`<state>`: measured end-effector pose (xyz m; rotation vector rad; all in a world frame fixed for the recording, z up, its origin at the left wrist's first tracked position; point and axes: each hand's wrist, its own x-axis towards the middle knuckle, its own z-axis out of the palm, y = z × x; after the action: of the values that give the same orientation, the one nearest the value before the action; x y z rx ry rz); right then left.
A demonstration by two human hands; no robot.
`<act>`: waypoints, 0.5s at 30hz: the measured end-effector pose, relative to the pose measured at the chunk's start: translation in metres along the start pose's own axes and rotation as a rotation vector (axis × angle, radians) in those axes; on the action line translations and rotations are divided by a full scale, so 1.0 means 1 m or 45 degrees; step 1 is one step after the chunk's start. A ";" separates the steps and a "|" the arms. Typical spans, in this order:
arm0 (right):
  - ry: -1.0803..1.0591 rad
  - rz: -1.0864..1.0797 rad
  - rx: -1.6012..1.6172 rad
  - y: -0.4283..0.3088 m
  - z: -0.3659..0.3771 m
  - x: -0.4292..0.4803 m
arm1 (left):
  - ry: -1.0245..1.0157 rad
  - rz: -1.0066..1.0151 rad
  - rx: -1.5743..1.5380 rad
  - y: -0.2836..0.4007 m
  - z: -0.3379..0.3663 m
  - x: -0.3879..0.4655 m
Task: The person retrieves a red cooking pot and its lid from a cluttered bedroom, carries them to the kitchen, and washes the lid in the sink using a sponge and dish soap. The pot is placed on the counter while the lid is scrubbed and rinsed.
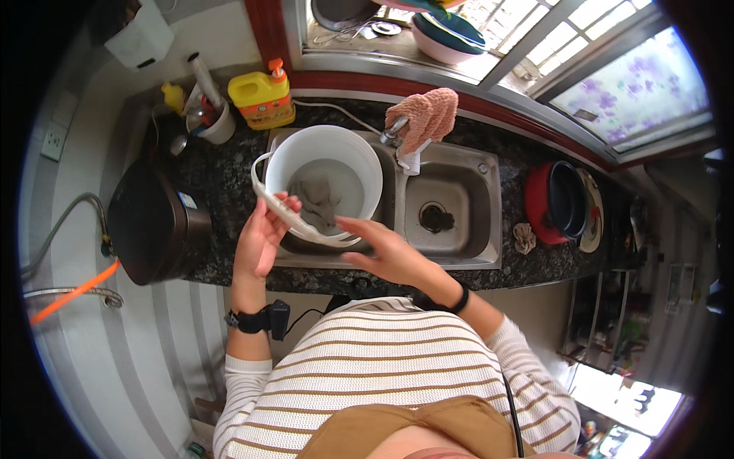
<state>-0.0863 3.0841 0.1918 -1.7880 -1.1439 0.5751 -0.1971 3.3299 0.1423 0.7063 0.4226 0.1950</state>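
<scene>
A white plastic bucket (370, 163) stands in the left basin of a steel double sink, with cloudy water and a soaked greyish cloth (321, 198) inside. Its pale bail handle (287, 215) hangs over the near left side of the rim. My left hand (264, 235) is at that handle, palm turned up and fingers spread; whether it touches the handle cannot be told. My right hand (384, 249) is by the near right rim, thumb and fingers apart, near the handle's lower end, with nothing seen in its grasp.
Pink cloths (427, 117) hang over the faucet between the basins. The right basin (447, 241) has a dark drain. A yellow jug (264, 100) and a utensil holder (221, 129) stand behind, a dark bin-like container (155, 224) at left, a red pot (539, 201) and crumpled cloth (523, 238) at right.
</scene>
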 end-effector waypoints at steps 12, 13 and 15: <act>0.273 0.223 0.099 -0.032 -0.019 0.084 | -0.098 0.217 0.425 0.034 0.092 0.051; 0.350 0.103 0.111 -0.042 -0.024 0.080 | -0.038 0.223 0.456 0.039 0.099 0.043; 0.348 0.042 0.122 -0.066 -0.033 0.068 | -0.154 0.377 0.468 0.050 0.114 0.021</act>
<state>-0.0605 3.1400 0.2707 -1.7434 -0.8874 0.3834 -0.1302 3.3068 0.2467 1.1374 0.2375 0.3566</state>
